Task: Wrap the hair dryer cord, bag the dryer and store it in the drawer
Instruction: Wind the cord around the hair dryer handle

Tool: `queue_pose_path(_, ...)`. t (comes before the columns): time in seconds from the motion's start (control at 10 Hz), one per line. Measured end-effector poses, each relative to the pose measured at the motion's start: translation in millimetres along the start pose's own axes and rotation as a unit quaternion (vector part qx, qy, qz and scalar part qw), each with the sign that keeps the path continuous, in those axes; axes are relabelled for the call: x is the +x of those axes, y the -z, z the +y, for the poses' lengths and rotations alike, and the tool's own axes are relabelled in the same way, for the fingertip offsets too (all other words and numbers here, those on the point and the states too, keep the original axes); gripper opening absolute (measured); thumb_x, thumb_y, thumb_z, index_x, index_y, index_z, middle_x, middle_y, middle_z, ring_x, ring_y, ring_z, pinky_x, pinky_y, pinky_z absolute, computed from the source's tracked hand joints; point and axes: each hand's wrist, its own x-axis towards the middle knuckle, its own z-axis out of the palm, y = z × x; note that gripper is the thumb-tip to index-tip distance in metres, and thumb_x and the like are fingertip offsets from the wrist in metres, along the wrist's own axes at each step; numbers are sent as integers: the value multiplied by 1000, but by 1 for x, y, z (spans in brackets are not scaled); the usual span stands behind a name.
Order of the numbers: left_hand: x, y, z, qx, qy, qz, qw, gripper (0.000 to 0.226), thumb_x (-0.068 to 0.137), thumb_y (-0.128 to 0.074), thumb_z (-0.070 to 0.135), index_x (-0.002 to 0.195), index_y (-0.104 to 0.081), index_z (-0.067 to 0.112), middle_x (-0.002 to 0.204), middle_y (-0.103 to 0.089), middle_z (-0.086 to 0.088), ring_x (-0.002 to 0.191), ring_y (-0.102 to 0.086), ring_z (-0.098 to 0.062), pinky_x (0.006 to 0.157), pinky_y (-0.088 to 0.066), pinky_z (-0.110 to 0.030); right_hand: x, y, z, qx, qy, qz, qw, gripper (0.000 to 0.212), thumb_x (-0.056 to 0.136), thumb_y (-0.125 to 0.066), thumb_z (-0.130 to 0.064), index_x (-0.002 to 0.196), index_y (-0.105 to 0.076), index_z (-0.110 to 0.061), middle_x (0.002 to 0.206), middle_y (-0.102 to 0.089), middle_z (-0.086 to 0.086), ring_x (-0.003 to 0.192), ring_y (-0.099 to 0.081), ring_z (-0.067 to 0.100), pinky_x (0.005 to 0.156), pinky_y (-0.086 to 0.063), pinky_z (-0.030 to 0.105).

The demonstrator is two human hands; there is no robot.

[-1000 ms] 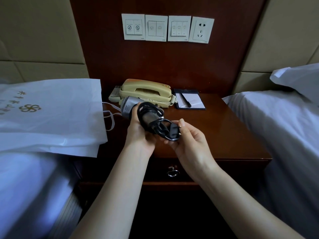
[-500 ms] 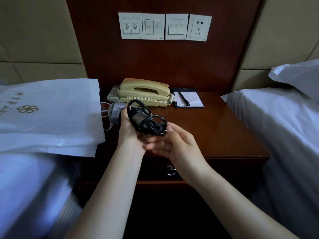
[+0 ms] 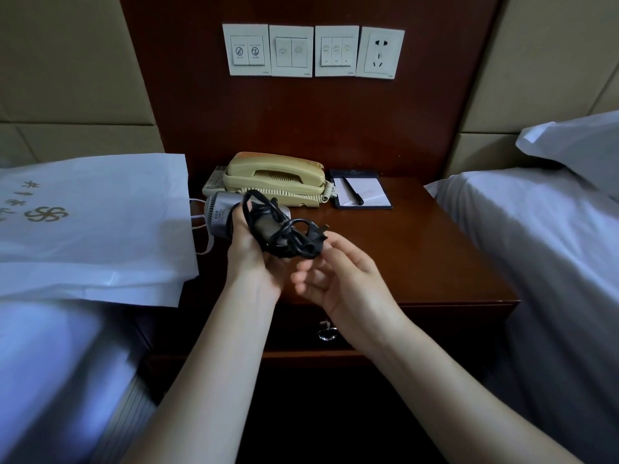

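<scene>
My left hand (image 3: 251,252) grips a grey hair dryer (image 3: 219,216) above the left part of the nightstand, its barrel pointing left. The black cord (image 3: 291,236) is wound in loops around the handle, with the plug sticking out to the right. My right hand (image 3: 338,279) hovers just below and right of the cord bundle, palm up, fingers apart, holding nothing. A white paper bag (image 3: 90,226) with a gold logo lies on the left bed, its mouth and handles facing the dryer. The drawer (image 3: 301,326) under the nightstand top is closed, with a metal ring pull (image 3: 326,333).
A beige telephone (image 3: 274,179) and a notepad with a pen (image 3: 363,192) sit at the back of the wooden nightstand (image 3: 418,256). Wall switches and a socket (image 3: 380,53) are above. Beds with white sheets flank both sides; a pillow (image 3: 576,145) lies on the right one.
My right hand has let go of the cord bundle and dropped slightly lower, now open. The dryer has shifted a little left toward the bag in my left hand.
</scene>
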Motion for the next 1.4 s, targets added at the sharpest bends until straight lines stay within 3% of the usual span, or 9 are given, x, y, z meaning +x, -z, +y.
queue_pose_path(0.2,0,0,1,-34,64,-1,997,51,90,-33,62,86,-54,16,67,-63,-6,34,-59,-14,32,-47,-23,0,-2,0,27,-21,-22,999,16,99,-38,-15,98,-53,-8,70,-70,13,60,-67,19,58,-57,25)
queue_pose_path(0.5,-10,-18,-3,-76,44,-17,996,39,97,-36,43,120,-44,12,121,-50,-13,81,-53,-21,42,-52,-24,8,14,-7,-26,111,-14,993,27,95,-41,0,107,-59,-15,82,-62,7,56,-53,12,56,-48,22)
queue_pose_path(0.6,-5,-14,-5,-83,56,-1,995,52,97,-38,42,132,-46,4,140,-48,-16,108,-57,-30,83,-54,-39,9,21,-12,-149,115,-61,980,26,92,-46,-17,106,-66,-24,75,-57,-1,62,-50,11,62,-45,24)
queue_pose_path(0.7,2,-7,-8,-19,27,40,999,58,90,-52,45,130,-52,3,130,-58,-20,116,-59,-35,95,-49,-51,11,29,-15,-314,186,-17,931,19,93,-51,-27,106,-64,-23,80,-61,-12,71,-53,5,67,-44,20)
queue_pose_path(0.9,3,-6,-5,77,1,60,995,44,86,-62,39,114,-60,5,108,-68,-15,87,-68,-26,52,-58,-29,12,32,-11,-365,232,41,901,22,83,-47,-48,95,-60,-34,99,-57,-4,88,-54,7,78,-42,22)
queue_pose_path(1.0,4,-7,2,114,-26,99,988,29,83,-68,35,92,-63,8,88,-70,-10,73,-68,-23,60,-57,-33,9,32,-10,-359,251,36,898,30,87,-46,-44,103,-62,-24,104,-61,6,93,-58,13,82,-45,22)
queue_pose_path(1.1,5,-2,5,151,-91,90,980,15,84,-69,27,81,-62,14,87,-69,-7,85,-68,-27,83,-55,-43,8,32,-11,-356,263,30,896,32,90,-48,-38,105,-62,-14,100,-64,8,93,-59,15,81,-46,20)
queue_pose_path(1.3,9,9,5,266,-182,82,943,18,79,-72,29,86,-66,14,92,-70,-7,91,-68,-24,87,-54,-41,7,28,-14,-329,251,18,910,22,93,-45,-24,94,-62,-10,75,-61,-10,58,-51,6,56,-44,20)
queue_pose_path(1.4,9,11,9,333,-211,87,915,49,68,-72,44,104,-63,13,99,-69,-4,94,-66,-18,87,-53,-40,8,27,-26,-291,275,34,916,21,94,-42,-22,89,-59,-11,81,-63,-7,53,-51,9,52,-45,22)
